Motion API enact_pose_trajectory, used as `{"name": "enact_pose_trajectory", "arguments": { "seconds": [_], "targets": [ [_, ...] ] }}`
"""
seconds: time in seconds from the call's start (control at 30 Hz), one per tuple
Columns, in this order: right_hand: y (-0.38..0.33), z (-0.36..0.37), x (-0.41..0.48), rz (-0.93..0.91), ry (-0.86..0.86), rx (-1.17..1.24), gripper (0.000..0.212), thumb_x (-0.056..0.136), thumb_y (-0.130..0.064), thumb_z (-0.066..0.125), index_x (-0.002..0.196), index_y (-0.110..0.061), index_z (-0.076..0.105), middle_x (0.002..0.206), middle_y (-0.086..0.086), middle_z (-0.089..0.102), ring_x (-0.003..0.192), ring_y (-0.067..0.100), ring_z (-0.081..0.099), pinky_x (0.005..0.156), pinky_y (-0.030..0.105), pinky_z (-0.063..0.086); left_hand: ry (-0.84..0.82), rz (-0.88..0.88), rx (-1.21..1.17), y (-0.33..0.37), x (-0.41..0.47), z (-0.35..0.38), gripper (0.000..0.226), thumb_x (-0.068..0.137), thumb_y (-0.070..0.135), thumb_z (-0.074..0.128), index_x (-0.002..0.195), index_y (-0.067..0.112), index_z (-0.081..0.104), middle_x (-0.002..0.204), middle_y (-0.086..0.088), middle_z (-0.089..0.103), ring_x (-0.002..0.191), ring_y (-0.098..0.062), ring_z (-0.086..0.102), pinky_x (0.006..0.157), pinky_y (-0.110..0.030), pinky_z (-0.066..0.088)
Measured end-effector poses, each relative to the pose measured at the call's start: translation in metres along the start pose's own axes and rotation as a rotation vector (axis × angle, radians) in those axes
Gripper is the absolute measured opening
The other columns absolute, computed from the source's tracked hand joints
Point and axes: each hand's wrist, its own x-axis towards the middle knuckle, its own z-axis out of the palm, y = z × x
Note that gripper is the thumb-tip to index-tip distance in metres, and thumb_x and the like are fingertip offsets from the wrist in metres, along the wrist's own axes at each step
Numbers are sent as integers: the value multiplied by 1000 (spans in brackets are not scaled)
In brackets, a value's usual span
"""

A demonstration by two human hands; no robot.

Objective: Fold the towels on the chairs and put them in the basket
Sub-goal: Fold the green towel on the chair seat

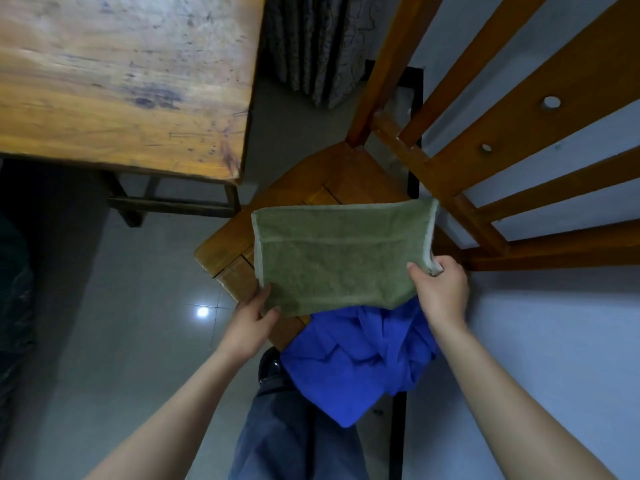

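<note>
A green towel (339, 258), folded into a flat rectangle, is held above the seat of a wooden chair (311, 188). My left hand (252, 320) pinches its near left corner, thumb on top. My right hand (440, 292) grips its near right corner, where the layered pale hem shows. A crumpled blue towel (353, 358) lies on the chair's near edge and hangs down over it, partly under the green towel. No basket is in view.
A worn wooden table (121, 81) stands at the upper left, close to the chair. The chair's slatted back (502, 140) rises at the right against a pale wall. Grey tiled floor (138, 306) lies at the left. A patterned curtain (318, 46) hangs behind.
</note>
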Motion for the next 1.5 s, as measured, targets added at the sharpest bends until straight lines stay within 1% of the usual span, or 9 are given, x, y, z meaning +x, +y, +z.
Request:
{"name": "enact_pose_trajectory", "arguments": {
  "seconds": [0.1, 0.33, 0.67, 0.87, 1.1, 1.17, 1.3, 1.37, 1.5],
  "targets": [
    [-30, 14, -29, -252, -12, -78, 17, 83, -16, 68, 80, -16, 50, 89, -1, 49, 74, 12, 47, 63, 23, 31, 40, -97, -426, 9, 0, -4, 40, 95, 16, 46, 135, 16, 46, 127, 5, 48, 99, 1, 51, 77, -2, 40],
    [-49, 74, -69, -469, -266, -198, 21, 82, -13, 66, 100, -9, 56, 105, 4, 60, 99, 18, 54, 69, 20, 31, 63, -222, -691, 14, 6, -9, 26, 97, 25, 37, 92, 33, 61, 95, 14, 61, 89, 0, 54, 72, -22, 43],
    [-37, 87, -93, -778, -246, -253, 30, 68, -2, 77, 92, -2, 61, 92, 12, 69, 90, 29, 64, 67, 31, 49, 32, -267, -769, 10, 3, -12, 36, 99, 39, 30, 111, 21, 59, 118, -4, 60, 106, -17, 54, 89, -34, 40],
    [-15, 66, -75, -285, -243, 5, 22, 87, -6, 60, 97, -18, 46, 97, -2, 58, 80, 10, 56, 55, 9, 39, 64, -280, -628, 10, -7, -8, 44, 90, 11, 55, 132, 19, 48, 123, -3, 52, 100, -20, 53, 63, -22, 43],
    [-16, 39, -23, 99, 242, 405, 26, 94, -17, 53, 113, 0, 45, 97, 1, 51, 81, 13, 52, 63, 8, 38, 204, -258, -516, -4, -24, 1, 47, 87, -7, 51, 130, 11, 49, 133, -17, 49, 114, -30, 53, 84, -30, 48],
    [-8, 37, -17, 85, 155, 292, 26, 94, -17, 52, 113, -1, 45, 98, 3, 52, 86, 17, 51, 68, 20, 39, 186, -225, -435, -9, -25, 3, 49, 86, -6, 52, 132, 12, 48, 136, -16, 46, 114, -31, 53, 87, -32, 50],
    [-12, 42, -37, -232, -9, 160, 15, 91, -12, 57, 90, -16, 43, 77, -11, 51, 67, 2, 52, 50, 5, 36, 144, -193, -399, -11, -25, 9, 47, 88, 1, 53, 134, 14, 47, 139, -14, 41, 122, -31, 47, 99, -41, 46],
    [-15, 51, -57, -354, -167, 94, 19, 87, -7, 61, 88, -19, 46, 89, -4, 60, 82, 11, 57, 66, 6, 40, 182, -200, -460, -10, -26, 11, 42, 92, 6, 49, 134, 12, 47, 139, -12, 44, 123, -27, 46, 98, -36, 45],
    [-19, 89, -97, -605, -358, -115, 19, 79, -4, 67, 96, -6, 57, 131, 9, 55, 128, 27, 42, 108, 45, 28, 212, -197, -607, -7, -26, 5, 31, 98, 22, 40, 124, 13, 55, 124, -3, 57, 99, -10, 54, 75, -15, 42]
  ]
}}
